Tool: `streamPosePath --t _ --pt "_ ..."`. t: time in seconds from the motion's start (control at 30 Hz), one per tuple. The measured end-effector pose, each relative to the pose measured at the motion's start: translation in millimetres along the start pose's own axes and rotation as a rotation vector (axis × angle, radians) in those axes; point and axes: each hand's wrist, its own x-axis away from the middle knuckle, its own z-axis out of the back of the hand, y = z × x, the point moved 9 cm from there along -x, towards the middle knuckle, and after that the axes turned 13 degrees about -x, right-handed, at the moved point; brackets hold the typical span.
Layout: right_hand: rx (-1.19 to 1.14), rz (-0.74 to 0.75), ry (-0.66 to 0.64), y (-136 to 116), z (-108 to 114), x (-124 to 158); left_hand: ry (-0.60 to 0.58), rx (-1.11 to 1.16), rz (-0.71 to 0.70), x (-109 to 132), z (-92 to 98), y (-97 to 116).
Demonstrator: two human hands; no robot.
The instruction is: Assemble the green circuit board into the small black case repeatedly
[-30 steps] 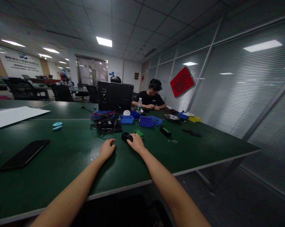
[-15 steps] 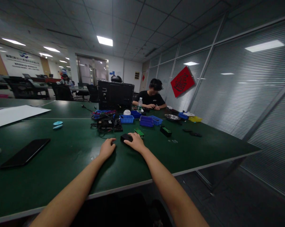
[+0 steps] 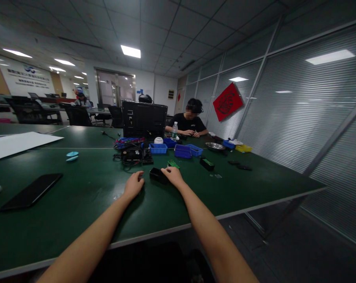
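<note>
A small black open-topped box (image 3: 157, 175) lies on the green table (image 3: 92, 220) in front of me. My right hand (image 3: 174, 176) is at the box's right end, thumb and fingers closed on its upper edge; part of that end is hidden by the hand. Just left of the box, my left hand (image 3: 134, 184) rests on the table, fingers loosely bent and apart, holding nothing. Behind my right hand lies a green circuit board (image 3: 173, 164), partly covered. Farther right sits another black box (image 3: 207, 164) with a green board in it.
Blue bins (image 3: 158, 148), a black power adapter (image 3: 132, 155) with cables and a monitor (image 3: 144, 119) stand beyond my hands. A water bottle (image 3: 174, 130) is near a seated person (image 3: 189, 122). A black tablet-like slab (image 3: 32, 192) lies left, a metal dish (image 3: 215, 146) right.
My right hand has shifted slightly right along the black box, from over its top to its right end, so more of the box shows. My left hand has barely moved.
</note>
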Motion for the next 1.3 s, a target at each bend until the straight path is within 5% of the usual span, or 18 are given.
streamPosePath --t 0.27,0.47,0.77,0.9,1.3 --pt "0.268 -0.192 0.375 33.6 61.2 4.6 -0.015 -0.013 0.002 0.3 -2.0 -0.4" --pt "0.300 -0.317 0.208 58.9 36.2 0.3 -0.078 0.081 0.025 -9.9 -15.1 -0.1" --pt "-0.004 -0.004 -0.067 34.8 -4.8 -8.6 -0.101 0.309 -0.045 -28.4 -33.0 13.1" --pt "-0.044 0.007 -0.084 34.4 -5.3 -8.4 -0.185 0.245 -0.132 -17.5 -30.0 25.6" --pt "0.085 -0.011 -0.015 39.6 6.6 -10.6 -0.197 0.183 -0.195 -0.3 -17.4 33.4"
